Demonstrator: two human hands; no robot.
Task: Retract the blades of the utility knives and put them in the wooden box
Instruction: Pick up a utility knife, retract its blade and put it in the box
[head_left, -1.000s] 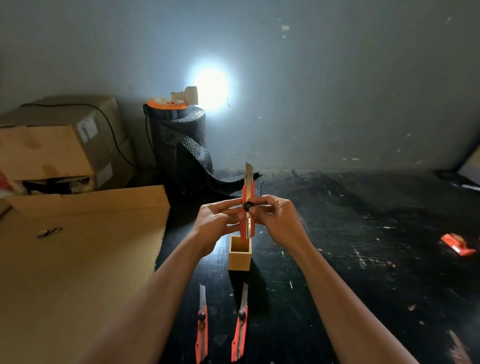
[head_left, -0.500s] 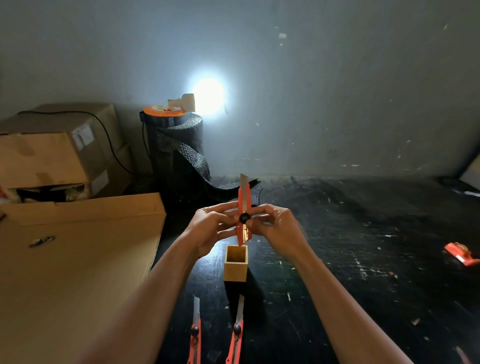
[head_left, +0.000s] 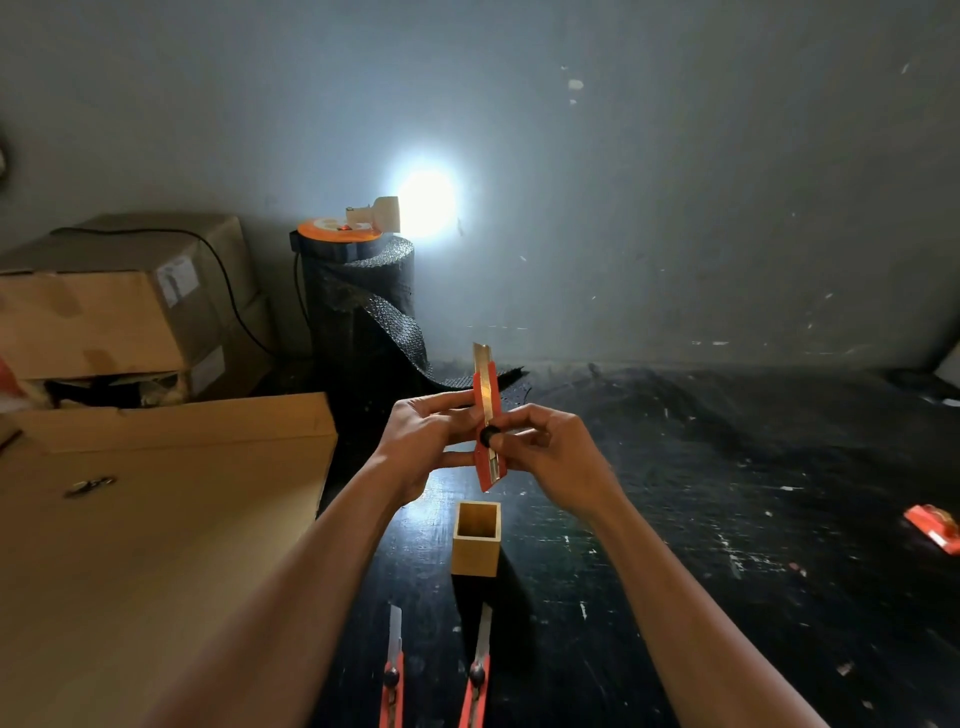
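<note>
I hold an orange utility knife (head_left: 488, 410) upright between both hands, above the small open wooden box (head_left: 476, 546) on the black table. My left hand (head_left: 423, 441) grips its body from the left. My right hand (head_left: 553, 449) pinches the black slider knob on its front. A short piece of blade sticks out of the knife's top. Two more orange utility knives lie near the front edge with blades extended: one at the left (head_left: 392, 670), one at the right (head_left: 479, 667).
A large flat cardboard box (head_left: 156, 519) fills the left side, with stacked cartons (head_left: 114, 306) behind it. A black mesh roll (head_left: 358, 306) with an orange reel and a bright lamp stands at the back. A small orange object (head_left: 935, 527) lies at the far right.
The blade of the held knife has slid down into the handle, and the black knob has moved lower. The view shifted up a little, so the box and lying knives appear lower.
</note>
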